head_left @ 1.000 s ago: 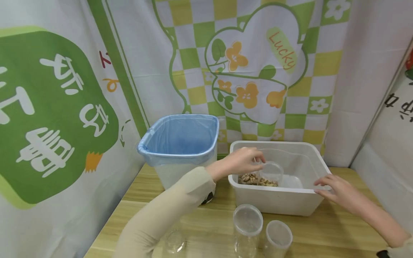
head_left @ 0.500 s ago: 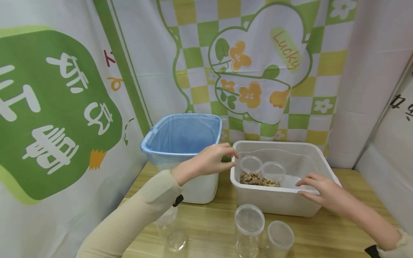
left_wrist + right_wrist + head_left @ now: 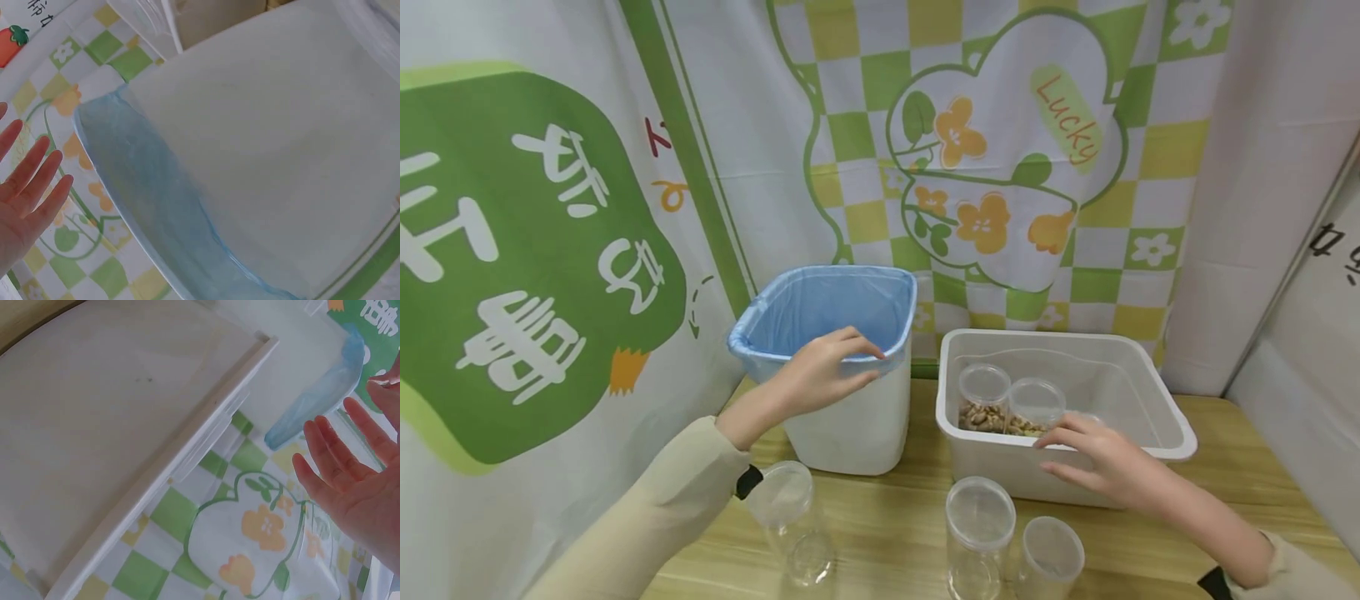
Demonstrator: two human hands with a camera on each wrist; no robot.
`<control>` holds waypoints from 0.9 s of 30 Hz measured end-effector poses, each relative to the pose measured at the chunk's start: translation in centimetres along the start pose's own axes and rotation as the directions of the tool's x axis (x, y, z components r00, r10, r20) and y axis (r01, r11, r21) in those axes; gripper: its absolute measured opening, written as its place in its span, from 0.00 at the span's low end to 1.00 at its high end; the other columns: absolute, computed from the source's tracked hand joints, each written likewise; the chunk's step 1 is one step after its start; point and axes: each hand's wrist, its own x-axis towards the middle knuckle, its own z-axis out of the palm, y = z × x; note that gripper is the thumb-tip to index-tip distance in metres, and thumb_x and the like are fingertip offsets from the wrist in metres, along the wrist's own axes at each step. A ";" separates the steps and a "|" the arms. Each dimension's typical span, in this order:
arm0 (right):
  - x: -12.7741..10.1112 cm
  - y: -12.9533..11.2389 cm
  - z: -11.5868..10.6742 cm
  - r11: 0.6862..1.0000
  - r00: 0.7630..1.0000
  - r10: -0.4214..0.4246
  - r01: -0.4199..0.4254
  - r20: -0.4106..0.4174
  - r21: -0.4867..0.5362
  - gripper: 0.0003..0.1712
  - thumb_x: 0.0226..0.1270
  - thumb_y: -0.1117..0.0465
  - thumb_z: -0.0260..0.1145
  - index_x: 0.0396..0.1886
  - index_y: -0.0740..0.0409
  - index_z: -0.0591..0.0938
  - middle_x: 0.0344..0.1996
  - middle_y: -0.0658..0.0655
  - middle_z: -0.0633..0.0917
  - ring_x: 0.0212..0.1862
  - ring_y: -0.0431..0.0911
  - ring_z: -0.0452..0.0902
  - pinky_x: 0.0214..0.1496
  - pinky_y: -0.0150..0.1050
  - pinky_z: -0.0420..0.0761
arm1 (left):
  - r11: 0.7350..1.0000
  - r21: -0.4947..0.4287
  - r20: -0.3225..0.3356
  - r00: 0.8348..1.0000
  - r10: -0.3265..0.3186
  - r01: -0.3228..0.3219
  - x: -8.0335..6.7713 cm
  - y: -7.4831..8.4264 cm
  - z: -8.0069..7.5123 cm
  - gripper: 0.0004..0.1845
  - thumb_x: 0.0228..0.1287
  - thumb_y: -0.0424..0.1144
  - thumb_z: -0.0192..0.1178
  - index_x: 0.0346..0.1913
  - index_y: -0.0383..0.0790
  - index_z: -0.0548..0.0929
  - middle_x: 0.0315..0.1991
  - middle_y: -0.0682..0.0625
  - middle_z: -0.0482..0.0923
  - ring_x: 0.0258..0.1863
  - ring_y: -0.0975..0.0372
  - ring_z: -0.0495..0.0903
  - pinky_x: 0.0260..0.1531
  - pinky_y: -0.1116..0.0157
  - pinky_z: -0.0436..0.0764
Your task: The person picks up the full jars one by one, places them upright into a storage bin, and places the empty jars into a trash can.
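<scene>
A: Where's the left hand [image 3: 816, 375]?

B: Over the front rim of the white bin [image 3: 850, 433] w/ the blue bag (left of the white tub [image 3: 1150, 392]). Fingers loose, a bit spread, holding nothing.

A: And the right hand [image 3: 1101, 467]?

B: At the tub's front wall, fingers straight, apart. Two nut jars [image 3: 1007, 404] sit inside the tub, far-left corner. Three clear jars [image 3: 977, 521] stand in front of the tub.

A bin [image 3: 842, 417] stands left of a tub [image 3: 1150, 392] holding two jars [image 3: 1011, 400].
</scene>
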 end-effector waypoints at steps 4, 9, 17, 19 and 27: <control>0.2 -0.7 0.7 0.997 0.999 0.007 -0.009 0.031 0.070 0.18 0.47 0.65 0.69 0.40 0.49 0.78 0.36 0.44 0.75 0.37 0.37 0.74 0.36 0.26 0.75 | 1.000 0.000 -0.048 0.999 -0.008 0.008 -1.3 -1.1 -0.4 0.10 0.54 0.34 0.61 0.41 0.36 0.79 0.38 0.45 0.76 0.41 0.56 0.75 0.42 0.60 0.76; 0.3 -1.5 1.5 0.995 0.997 0.047 -0.052 0.063 0.091 0.17 0.49 0.63 0.68 0.41 0.48 0.78 0.39 0.45 0.76 0.40 0.40 0.74 0.38 0.34 0.78 | 1.000 0.021 -0.101 0.995 -0.015 0.017 -3.0 -2.3 -1.0 0.11 0.53 0.31 0.61 0.41 0.35 0.79 0.39 0.45 0.75 0.42 0.55 0.74 0.44 0.59 0.75; 0.3 -2.1 3.0 0.988 0.999 0.008 -0.016 0.047 0.157 0.18 0.50 0.61 0.68 0.44 0.49 0.77 0.43 0.46 0.75 0.45 0.42 0.72 0.44 0.35 0.76 | 0.997 0.076 -0.215 0.977 -0.013 0.030 -5.5 -4.6 -1.2 0.11 0.51 0.27 0.61 0.41 0.32 0.78 0.41 0.42 0.74 0.44 0.51 0.72 0.45 0.54 0.73; 0.2 -2.3 3.4 0.983 0.999 0.000 -0.009 0.050 0.181 0.19 0.51 0.60 0.68 0.44 0.50 0.77 0.44 0.46 0.75 0.46 0.42 0.72 0.44 0.34 0.76 | 0.996 0.083 -0.240 0.971 -0.016 0.037 -6.0 -5.3 -1.2 0.12 0.51 0.27 0.61 0.41 0.31 0.78 0.42 0.41 0.74 0.45 0.50 0.71 0.45 0.52 0.71; -0.3 -3.0 4.7 0.973 0.993 0.056 -0.078 0.105 0.217 0.18 0.54 0.56 0.65 0.46 0.49 0.76 0.49 0.49 0.73 0.49 0.45 0.71 0.44 0.39 0.77 | 0.994 0.063 -0.298 0.952 -0.062 0.085 -7.6 -7.5 -0.9 0.14 0.49 0.24 0.61 0.42 0.29 0.77 0.46 0.36 0.73 0.49 0.45 0.69 0.49 0.46 0.66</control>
